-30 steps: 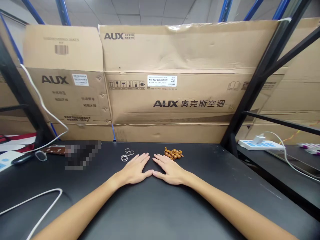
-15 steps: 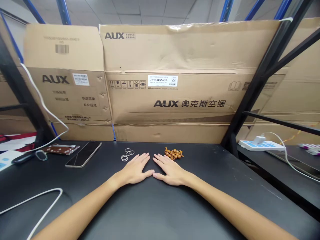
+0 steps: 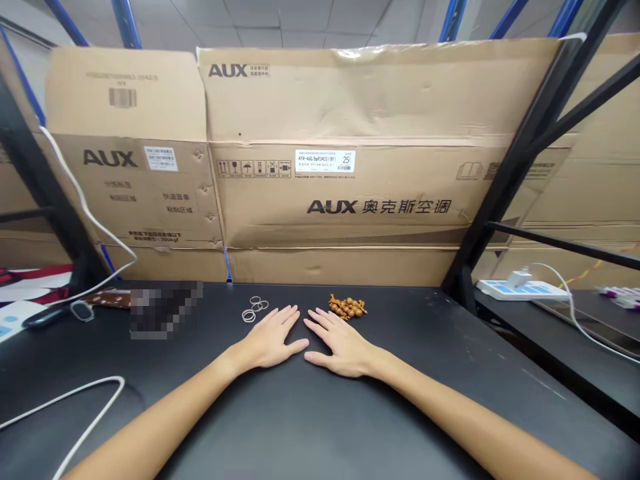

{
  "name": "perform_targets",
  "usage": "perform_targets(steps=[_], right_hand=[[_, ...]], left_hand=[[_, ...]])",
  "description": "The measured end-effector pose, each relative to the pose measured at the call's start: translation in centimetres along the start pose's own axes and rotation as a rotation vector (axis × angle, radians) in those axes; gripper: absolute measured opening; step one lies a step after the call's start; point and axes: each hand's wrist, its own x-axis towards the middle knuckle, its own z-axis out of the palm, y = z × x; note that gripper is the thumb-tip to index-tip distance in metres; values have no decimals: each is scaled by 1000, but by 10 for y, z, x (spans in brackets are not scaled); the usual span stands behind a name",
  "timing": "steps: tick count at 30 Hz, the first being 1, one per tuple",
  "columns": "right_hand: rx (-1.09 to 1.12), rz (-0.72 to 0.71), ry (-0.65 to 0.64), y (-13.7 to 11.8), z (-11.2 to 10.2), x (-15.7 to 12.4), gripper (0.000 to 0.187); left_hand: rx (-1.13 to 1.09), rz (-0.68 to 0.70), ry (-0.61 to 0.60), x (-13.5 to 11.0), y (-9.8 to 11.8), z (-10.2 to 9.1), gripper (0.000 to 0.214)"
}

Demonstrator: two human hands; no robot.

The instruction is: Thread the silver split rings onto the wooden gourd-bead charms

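My left hand (image 3: 274, 339) lies palm down on the black table (image 3: 300, 427), thumb out and fingers stretched. Just beyond its fingertips is a small cluster of thin silver rings (image 3: 256, 308). Flat on the table too, my right hand (image 3: 341, 343) has its fingers spread and holds nothing. A bunch of brown wooden beads (image 3: 349, 307) with orange-brown cord lies right behind the right fingers; whether they touch it I cannot tell. The two thumbs point toward each other with a small gap between them.
Cardboard boxes (image 3: 380, 173) form a wall behind the table. At the left lie a pixelated dark object (image 3: 165, 310), a brown packet (image 3: 110, 299) and a white cable (image 3: 107, 381). A black metal post (image 3: 505, 180) rises at the right, with a power strip (image 3: 523, 290) beyond it.
My right hand has shifted slightly toward me and its fingers have spread, so the thumbs have drawn apart. My left hand, the rings and the beads have stayed in place.
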Motion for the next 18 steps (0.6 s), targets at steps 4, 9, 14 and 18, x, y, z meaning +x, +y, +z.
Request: perform_targets(steps=[4, 9, 14, 18], right_hand=[[-73, 25, 153, 1, 0, 3, 67], [-82, 107, 165, 6, 1, 5, 67], [-69, 59, 213, 5, 1, 4, 59], [-15, -15, 241, 6, 3, 3, 50]], left_hand=[[7, -7, -1, 0, 1, -1, 72], [20, -6, -4, 0, 1, -1, 74], [40, -4, -5, 0, 1, 0, 72], [39, -6, -3, 0, 2, -2, 74]])
